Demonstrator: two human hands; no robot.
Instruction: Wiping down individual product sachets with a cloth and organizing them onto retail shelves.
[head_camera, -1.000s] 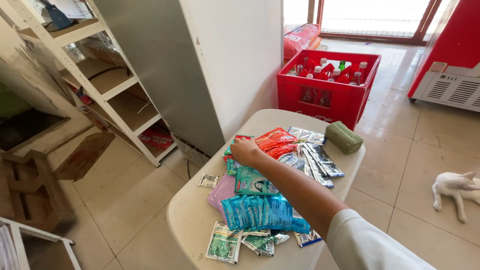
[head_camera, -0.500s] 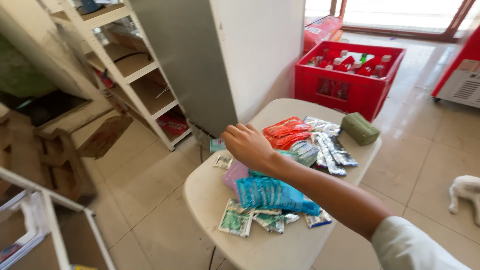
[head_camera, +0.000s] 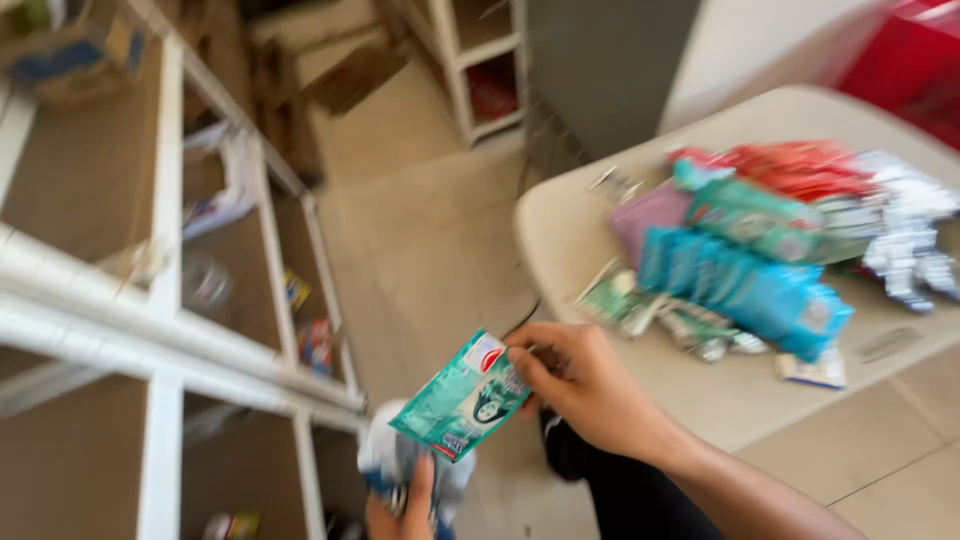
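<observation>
My right hand (head_camera: 590, 392) pinches a teal sachet (head_camera: 463, 396) by its corner, off the near left edge of the round beige table (head_camera: 570, 225). Just below it, at the bottom edge of the view, my left hand (head_camera: 402, 510) grips a blurred white and blue bundle (head_camera: 385, 455). On the table lie heaps of sachets: blue ones (head_camera: 740, 285), teal ones (head_camera: 745, 205), red ones (head_camera: 800, 165), silver ones (head_camera: 900, 225), a pink one (head_camera: 650, 212) and small green ones (head_camera: 650, 310).
A white-framed shelf rack (head_camera: 165, 300) with a few small goods fills the left side. A grey cabinet (head_camera: 600, 70) and another open shelf (head_camera: 480, 60) stand at the back. A red crate (head_camera: 900, 60) shows at the top right. Tiled floor (head_camera: 420, 230) lies between rack and table.
My right hand has drawn back from the sachet heap to the table's near edge, now holding a teal sachet. The view has swung left to the rack. My left hand has come into sight.
</observation>
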